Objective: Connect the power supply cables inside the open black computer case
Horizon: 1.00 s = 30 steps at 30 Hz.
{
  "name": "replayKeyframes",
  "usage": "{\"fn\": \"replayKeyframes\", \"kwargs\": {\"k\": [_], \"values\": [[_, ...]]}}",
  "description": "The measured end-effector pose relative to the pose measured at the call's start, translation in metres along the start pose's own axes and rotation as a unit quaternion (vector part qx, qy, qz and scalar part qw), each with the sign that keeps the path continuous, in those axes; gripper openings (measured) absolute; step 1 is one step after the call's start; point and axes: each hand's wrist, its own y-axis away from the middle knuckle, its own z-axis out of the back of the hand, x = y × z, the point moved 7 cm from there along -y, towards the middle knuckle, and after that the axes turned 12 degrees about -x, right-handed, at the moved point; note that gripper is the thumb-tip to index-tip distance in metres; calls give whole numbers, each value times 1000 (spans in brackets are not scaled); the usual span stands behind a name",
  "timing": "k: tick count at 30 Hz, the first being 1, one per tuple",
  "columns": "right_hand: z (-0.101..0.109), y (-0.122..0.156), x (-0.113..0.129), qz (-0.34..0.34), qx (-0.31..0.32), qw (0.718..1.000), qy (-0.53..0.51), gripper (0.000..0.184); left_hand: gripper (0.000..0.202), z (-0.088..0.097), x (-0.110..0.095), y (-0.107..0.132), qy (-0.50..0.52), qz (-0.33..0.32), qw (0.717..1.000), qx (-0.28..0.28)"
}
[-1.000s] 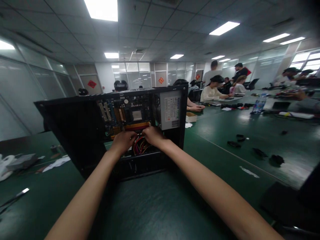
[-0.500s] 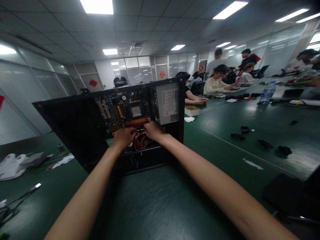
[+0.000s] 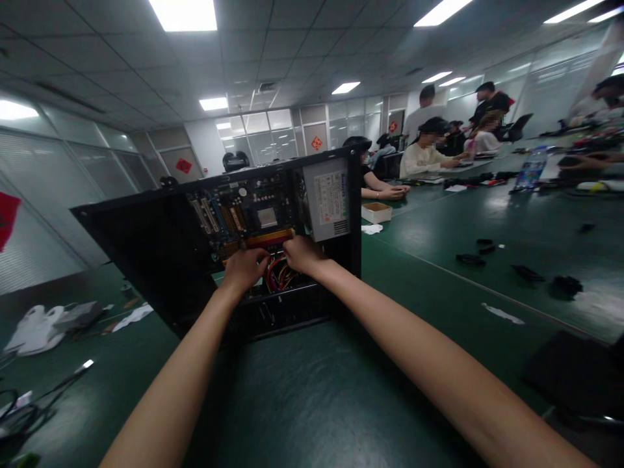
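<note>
An open black computer case stands on the green table in front of me. Inside it are a motherboard with a pale square chip and a silver power supply at upper right. My left hand reaches in at the motherboard's lower edge, its fingers closed in a pinch. My right hand is closed near the right end of the orange and red memory slots; its fingertips are partly hidden. Whatever either hand grips is too small to make out. Red and yellow cables bunch between the hands.
Behind the case's right side sits a small open box beside white paper. A water bottle and several black pieces lie farther right. Plastic bags and a cable are at left. Several people sit across the tables.
The view has shifted slightly, so the case and table items appear a little to the right. Both hands keep nearly the same place inside the case.
</note>
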Motion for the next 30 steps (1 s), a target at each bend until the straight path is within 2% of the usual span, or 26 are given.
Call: {"fn": "replayKeyframes", "kwargs": {"k": [5, 11, 13, 16, 23, 30], "values": [[-1, 1, -2, -20, 8, 1000, -15, 28, 30, -1, 3, 0, 4, 6, 1000, -7], [-2, 3, -4, -14, 10, 1000, -9, 35, 28, -7, 14, 1, 71, 25, 997, -14], [-3, 3, -4, -10, 14, 1000, -6, 37, 29, -10, 18, 1, 78, 36, 996, -1], [-4, 4, -3, 0, 18, 1000, -2, 37, 27, -16, 17, 2, 83, 20, 996, 31], [-6, 5, -2, 9, 18, 1000, 3, 35, 28, -22, 11, 2, 63, -5, 997, 53], [-13, 1, -3, 14, 27, 1000, 7, 34, 32, -27, 16, -1, 36, 20, 998, 48]]}}
